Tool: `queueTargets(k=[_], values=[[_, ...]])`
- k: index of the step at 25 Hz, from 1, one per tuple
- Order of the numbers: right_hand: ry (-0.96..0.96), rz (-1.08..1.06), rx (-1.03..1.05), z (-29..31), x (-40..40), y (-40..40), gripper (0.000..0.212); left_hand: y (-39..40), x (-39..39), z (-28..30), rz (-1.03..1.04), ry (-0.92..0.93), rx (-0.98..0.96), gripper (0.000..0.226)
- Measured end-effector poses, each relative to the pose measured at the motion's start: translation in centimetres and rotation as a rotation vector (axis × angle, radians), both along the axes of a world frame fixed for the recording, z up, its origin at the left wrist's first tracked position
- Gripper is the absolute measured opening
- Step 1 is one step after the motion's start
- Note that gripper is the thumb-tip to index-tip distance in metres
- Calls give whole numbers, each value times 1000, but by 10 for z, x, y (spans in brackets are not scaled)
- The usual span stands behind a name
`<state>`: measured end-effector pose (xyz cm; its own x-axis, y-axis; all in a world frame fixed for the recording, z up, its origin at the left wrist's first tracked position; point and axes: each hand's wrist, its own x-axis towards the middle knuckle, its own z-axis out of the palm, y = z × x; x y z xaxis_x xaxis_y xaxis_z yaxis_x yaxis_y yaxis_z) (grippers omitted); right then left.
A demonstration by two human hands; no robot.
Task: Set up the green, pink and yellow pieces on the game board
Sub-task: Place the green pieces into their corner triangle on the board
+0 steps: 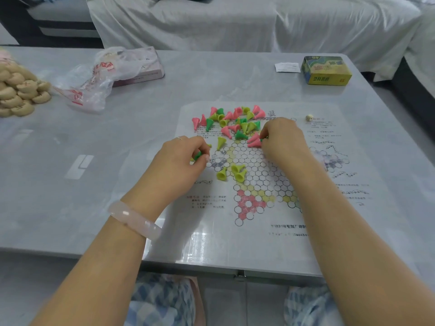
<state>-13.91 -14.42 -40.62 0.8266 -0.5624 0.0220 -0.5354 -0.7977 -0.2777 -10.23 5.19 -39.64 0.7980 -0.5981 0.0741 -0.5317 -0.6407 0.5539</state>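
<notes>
Most of the green, pink and yellow pieces [231,121] lie tipped in a loose heap at the far edge of the paper board [259,184], likely tipped out for sorting. Three yellow pieces [235,172] lie nearer its middle. The left hand [182,158] pinches a green piece [198,156] at the board's left edge, while the right hand [282,137], fingers curled, pinches another by the pink ones; the small box [326,70] sits closed, contents hidden.

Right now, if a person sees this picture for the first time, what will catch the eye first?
First the pile of pieces, pink, green and yellow cones lying mixed at the far end of the board. Next the two hands over the board: the left hand pinches a green piece at the board's left edge, and the right hand is at the pile's right side, fingers on pieces there. Three yellow pieces lie apart on the hexagon grid.
</notes>
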Motion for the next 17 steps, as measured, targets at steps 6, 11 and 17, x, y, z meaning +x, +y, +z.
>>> queueTargets(k=[6,11,17], values=[[-184,1,43,11,-11,1,23,-1,-3,3,-12,-15,1,15],[-394,60,262,38,-39,-8,9,-10,-13,12,-16,-2,-38,28],[-225,91,347,44,-84,-22,6,-19,-23,16,-23,-19,-46,24]])
